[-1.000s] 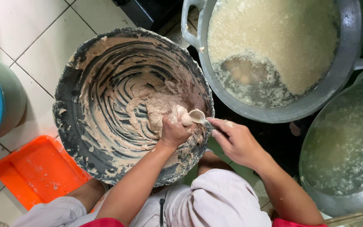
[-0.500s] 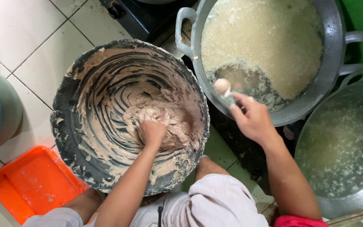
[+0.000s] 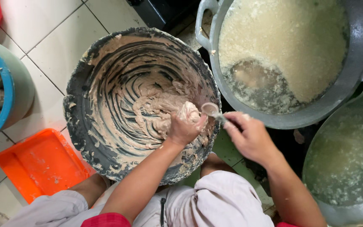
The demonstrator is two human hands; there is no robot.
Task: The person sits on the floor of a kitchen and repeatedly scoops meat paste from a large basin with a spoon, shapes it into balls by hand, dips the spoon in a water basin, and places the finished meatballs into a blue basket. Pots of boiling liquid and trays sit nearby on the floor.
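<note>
I see left hand (image 3: 184,126) squeezing dough lump in smeared basin (image 3: 78,105); right hand (image 3: 248,136) pinching spoon (image 3: 212,111) beside it. Much dough left; foamy wok (image 3: 349,84) far right.

One camera, worn on the head, looks almost straight down from close above the person's lap and forearms. The dark paste-smeared basin (image 3: 141,105) fills the middle of the frame, the white tiled floor (image 3: 55,38) (upper left) lies beyond it, and two large grey pans are cut by the right edge. No second view overlaps it.
</note>
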